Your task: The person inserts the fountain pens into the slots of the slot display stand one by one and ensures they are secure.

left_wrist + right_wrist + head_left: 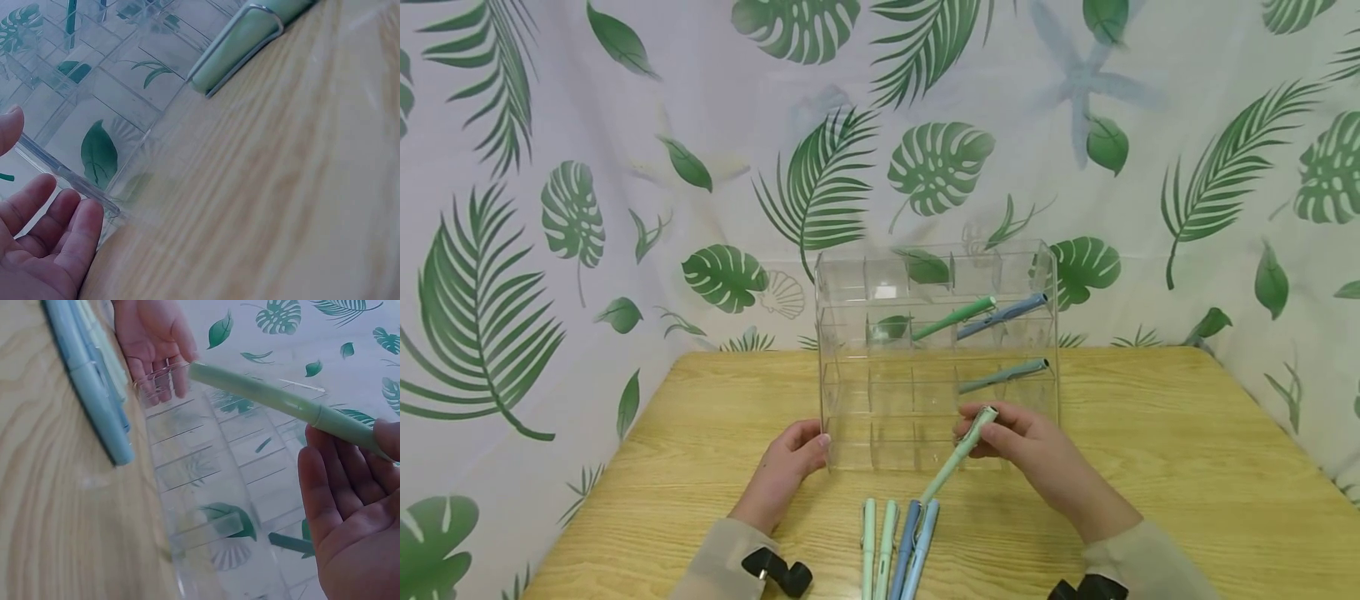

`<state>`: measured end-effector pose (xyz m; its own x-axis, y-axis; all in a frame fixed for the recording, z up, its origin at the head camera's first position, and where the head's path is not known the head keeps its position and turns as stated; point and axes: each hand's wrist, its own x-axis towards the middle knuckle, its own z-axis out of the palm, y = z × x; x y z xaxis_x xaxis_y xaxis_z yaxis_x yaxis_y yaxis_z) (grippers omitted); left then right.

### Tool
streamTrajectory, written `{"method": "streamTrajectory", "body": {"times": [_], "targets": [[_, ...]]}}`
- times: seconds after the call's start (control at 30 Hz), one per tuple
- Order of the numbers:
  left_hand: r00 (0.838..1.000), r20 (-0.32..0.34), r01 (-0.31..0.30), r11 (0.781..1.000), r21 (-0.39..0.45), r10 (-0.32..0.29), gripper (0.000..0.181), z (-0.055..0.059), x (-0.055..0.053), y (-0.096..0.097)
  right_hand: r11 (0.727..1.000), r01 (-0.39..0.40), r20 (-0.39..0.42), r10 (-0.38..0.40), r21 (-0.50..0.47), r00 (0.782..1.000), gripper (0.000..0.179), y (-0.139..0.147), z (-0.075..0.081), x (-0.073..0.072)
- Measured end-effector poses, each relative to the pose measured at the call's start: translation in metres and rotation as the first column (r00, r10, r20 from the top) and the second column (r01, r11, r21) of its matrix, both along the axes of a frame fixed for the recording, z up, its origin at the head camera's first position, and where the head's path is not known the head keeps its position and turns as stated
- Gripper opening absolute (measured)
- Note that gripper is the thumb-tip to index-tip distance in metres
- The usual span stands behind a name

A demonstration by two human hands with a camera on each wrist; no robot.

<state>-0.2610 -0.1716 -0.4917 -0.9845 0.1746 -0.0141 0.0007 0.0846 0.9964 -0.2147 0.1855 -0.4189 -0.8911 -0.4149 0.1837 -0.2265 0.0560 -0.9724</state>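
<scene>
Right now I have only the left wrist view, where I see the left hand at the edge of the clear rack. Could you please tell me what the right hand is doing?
Observer: The right hand pinches a pale green pen, held tilted, near the lower right part of the clear rack.
Operator: Thank you. What lies on the table?
Observer: The head view shows two light green pens and two blue pens, side by side.
Operator: And is anything in the clear rack outside my view?
Observer: Yes, a grey-green pen lies slanted in the right part, lower than the bright green pen and the dark blue pen.
</scene>
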Motion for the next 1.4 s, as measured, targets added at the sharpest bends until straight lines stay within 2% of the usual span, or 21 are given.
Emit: {"method": "streamTrajectory", "body": {"times": [0.3,0.57,0.93,1.2,1.4], "targets": [[1.000,-0.010,0.003,1.000,0.000,-0.003,0.047,-0.002,0.000,0.000,0.997,0.041,-0.070,-0.046,-0.068,0.997,0.038,-0.012,0.022,-0.005],[1.000,-0.005,0.001,1.000,0.012,-0.001,0.045,-0.002,0.001,0.000,0.986,0.082,-0.144,-0.103,-0.148,0.984,0.037,-0.024,0.041,-0.010],[1.000,-0.005,0.009,1.000,0.022,-0.009,0.045,-0.001,0.000,0.001,0.977,0.110,-0.207,-0.148,-0.184,0.967,0.034,-0.036,0.068,-0.016],[1.000,-0.003,0.005,1.000,0.018,-0.005,0.045,0.000,0.001,0.001,0.950,0.159,-0.183,-0.212,-0.267,0.960,0.035,-0.047,0.080,-0.028],[1.000,0.002,0.003,1.000,0.002,-0.003,0.045,-0.002,-0.001,0.001,0.922,0.213,-0.174,-0.279,-0.323,0.944,0.031,-0.056,0.088,-0.043]]}}
